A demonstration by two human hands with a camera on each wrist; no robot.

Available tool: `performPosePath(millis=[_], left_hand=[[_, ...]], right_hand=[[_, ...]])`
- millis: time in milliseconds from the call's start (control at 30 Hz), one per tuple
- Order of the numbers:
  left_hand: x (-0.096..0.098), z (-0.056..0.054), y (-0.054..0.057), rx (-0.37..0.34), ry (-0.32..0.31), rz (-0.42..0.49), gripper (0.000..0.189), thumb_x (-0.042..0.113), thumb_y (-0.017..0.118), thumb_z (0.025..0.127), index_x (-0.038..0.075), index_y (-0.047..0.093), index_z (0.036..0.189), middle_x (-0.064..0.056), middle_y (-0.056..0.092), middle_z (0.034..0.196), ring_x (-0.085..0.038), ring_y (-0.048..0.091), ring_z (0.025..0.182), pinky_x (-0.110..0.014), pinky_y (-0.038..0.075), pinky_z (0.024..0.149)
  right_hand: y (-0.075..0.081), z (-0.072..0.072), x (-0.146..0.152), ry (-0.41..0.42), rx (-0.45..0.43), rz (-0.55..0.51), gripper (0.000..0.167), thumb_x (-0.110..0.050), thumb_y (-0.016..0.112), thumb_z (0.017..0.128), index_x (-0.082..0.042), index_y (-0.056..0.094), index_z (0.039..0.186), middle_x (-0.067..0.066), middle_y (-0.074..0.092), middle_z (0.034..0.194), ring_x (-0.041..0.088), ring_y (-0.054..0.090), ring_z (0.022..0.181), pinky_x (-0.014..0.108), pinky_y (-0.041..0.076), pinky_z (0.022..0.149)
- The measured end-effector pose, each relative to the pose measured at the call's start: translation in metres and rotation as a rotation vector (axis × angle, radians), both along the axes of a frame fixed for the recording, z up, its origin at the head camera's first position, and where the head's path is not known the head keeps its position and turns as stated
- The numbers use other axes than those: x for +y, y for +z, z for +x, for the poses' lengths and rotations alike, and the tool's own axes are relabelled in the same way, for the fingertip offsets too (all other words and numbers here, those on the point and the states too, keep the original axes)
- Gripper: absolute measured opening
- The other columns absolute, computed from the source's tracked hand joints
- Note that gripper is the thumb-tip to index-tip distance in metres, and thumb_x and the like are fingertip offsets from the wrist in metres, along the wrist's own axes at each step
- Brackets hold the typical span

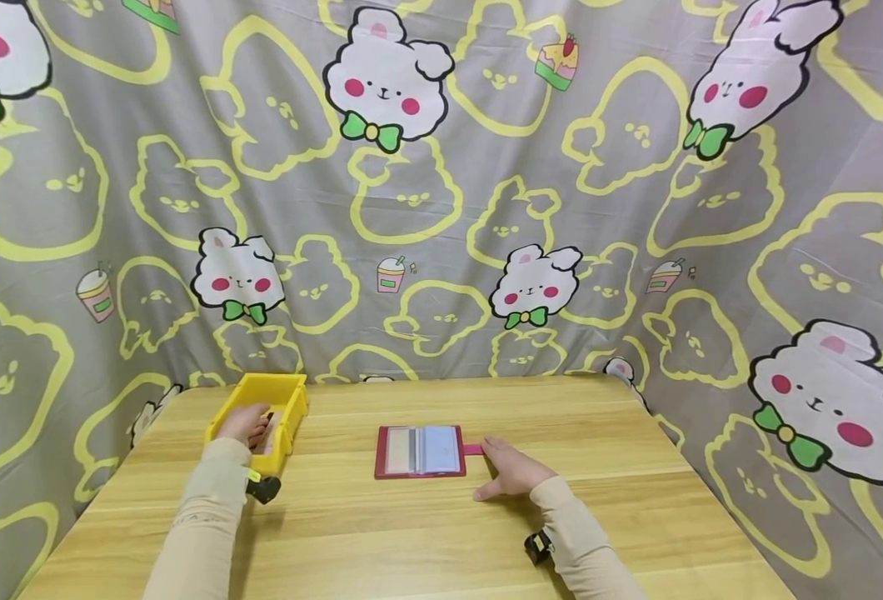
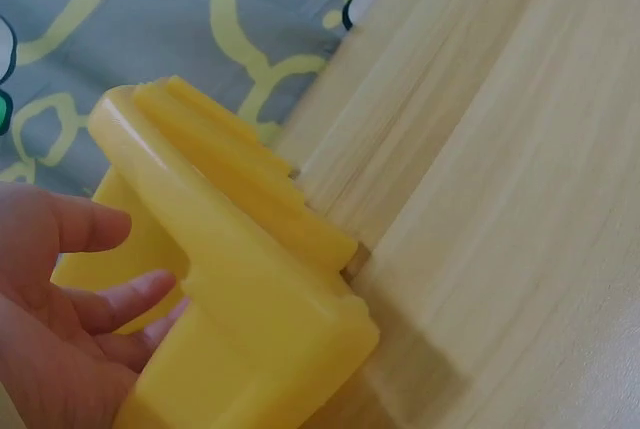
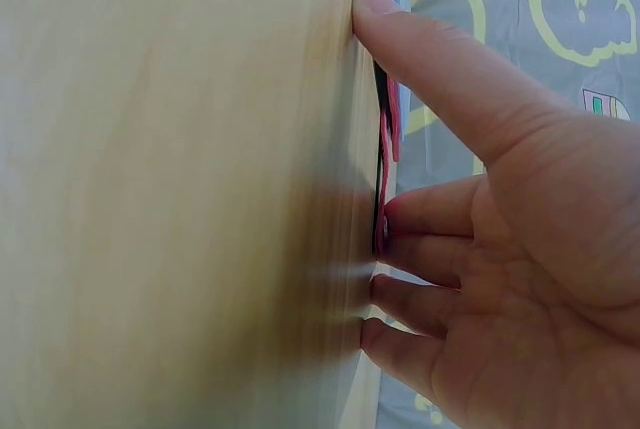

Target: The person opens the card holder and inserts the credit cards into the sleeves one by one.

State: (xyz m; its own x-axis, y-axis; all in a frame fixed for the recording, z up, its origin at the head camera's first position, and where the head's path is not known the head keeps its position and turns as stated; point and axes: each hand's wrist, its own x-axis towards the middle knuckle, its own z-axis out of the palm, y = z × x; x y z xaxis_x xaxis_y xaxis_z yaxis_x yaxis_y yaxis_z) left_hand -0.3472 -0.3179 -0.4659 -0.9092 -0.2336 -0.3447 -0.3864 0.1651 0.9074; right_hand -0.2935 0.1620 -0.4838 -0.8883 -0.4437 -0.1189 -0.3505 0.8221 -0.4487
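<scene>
A person is sitting or standing at a wooden table (image 1: 359,533), working with both bare hands. A red wallet (image 1: 419,451) is lying open and flat, midway between the left and right edges, its clear pockets facing up. Its strap (image 1: 472,449) is pointing toward the right edge, unfastened. The right hand (image 1: 515,468) is touching the strap's end with fingertips, its fingers spread and fairly straight, its thumb standing well apart; it is not pinching anything. Near the far left corner, the left hand (image 1: 241,423) is resting inside a yellow bin (image 1: 291,423), fingers softly bent; the bin's wall is hiding some fingertips, so whether they are gripping something cannot be told. By appearances, opening the wallet is done, while picking something from the bin and closing the strap are probably still waiting.
</scene>
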Motion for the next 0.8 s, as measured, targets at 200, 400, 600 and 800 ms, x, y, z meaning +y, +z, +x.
performPosePath(millis=[200,400,600,800], left_hand=[[-0.0003,-0.0035,-0.0037,0.012,0.046,0.030,0.069,0.029,0.045,0.098,-0.007,0.021,0.151,-0.029,0.036,0.149,-0.023,0.052,0.109,-0.024,0.048,0.081],[-0.0011,-0.0049,-0.0042,0.005,0.050,-0.013,0.059,0.026,0.051,0.094,-0.006,0.040,0.141,-0.020,0.055,0.131,-0.014,0.056,0.093,-0.021,0.050,0.073],[0.0005,-0.0013,-0.0014,0.029,0.040,-0.050,0.044,0.019,0.055,0.091,-0.007,0.051,0.126,-0.003,0.062,0.097,-0.012,0.056,0.085,-0.023,0.049,0.072],[0.0039,0.0010,-0.0048,0.074,0.052,-0.081,0.029,0.016,0.052,0.091,-0.007,0.054,0.109,-0.002,0.054,0.078,-0.016,0.052,0.072,-0.028,0.047,0.064]], right_hand=[[0.0016,-0.0007,0.0002,0.004,0.007,-0.001,0.098,-0.035,0.084,0.074,0.013,0.034,0.144,0.031,0.030,0.153,0.045,0.028,0.143,0.053,0.025,0.119],[0.0016,-0.0008,0.0000,0.003,0.007,0.004,0.098,-0.035,0.084,0.074,0.013,0.035,0.144,0.031,0.030,0.153,0.045,0.028,0.143,0.053,0.026,0.119],[0.0019,0.0011,-0.0002,0.003,-0.004,-0.003,0.097,-0.035,0.083,0.075,0.013,0.034,0.144,0.031,0.029,0.154,0.044,0.028,0.144,0.053,0.026,0.119],[0.0018,0.0019,0.0005,0.014,-0.009,-0.018,0.099,-0.037,0.083,0.074,0.014,0.033,0.144,0.032,0.029,0.153,0.046,0.026,0.144,0.054,0.024,0.120]])
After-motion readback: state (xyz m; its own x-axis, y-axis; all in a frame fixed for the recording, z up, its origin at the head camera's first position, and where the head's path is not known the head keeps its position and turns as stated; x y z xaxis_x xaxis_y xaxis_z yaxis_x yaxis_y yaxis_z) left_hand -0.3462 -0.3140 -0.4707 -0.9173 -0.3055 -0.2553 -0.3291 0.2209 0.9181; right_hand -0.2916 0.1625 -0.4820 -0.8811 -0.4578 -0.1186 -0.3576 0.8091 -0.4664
